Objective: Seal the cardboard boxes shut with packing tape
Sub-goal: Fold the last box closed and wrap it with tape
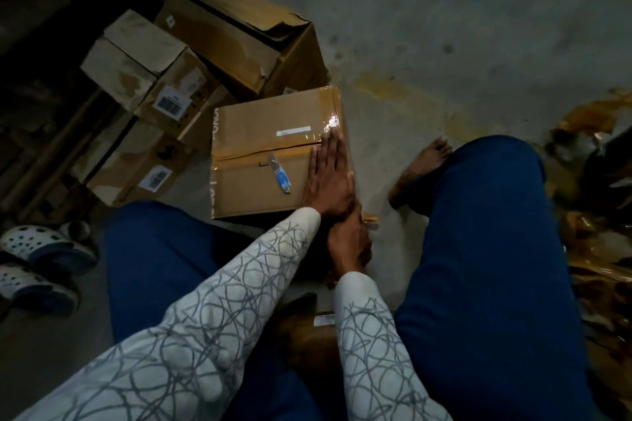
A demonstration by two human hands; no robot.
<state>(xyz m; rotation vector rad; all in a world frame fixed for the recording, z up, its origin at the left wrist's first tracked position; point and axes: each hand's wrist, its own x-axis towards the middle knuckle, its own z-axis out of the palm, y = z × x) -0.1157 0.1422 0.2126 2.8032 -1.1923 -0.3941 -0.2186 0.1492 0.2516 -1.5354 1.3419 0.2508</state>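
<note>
Head view: left hand (328, 178), flat, smooths tape (331, 106) along the box (253, 188) edge. Right hand (349, 239) curls below, hold unclear; next likely needs the knife (280, 176).

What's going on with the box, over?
Left hand flat on box, along taped right edge. Right hand low at near corner, grip unclear. Blue-handled cutter lies on top.

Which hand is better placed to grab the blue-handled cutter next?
Left, probably: the left hand lies flat on the taped brown cardboard box, beside the blue-handled cutter; the right hand is lower, past the box's corner.
</note>
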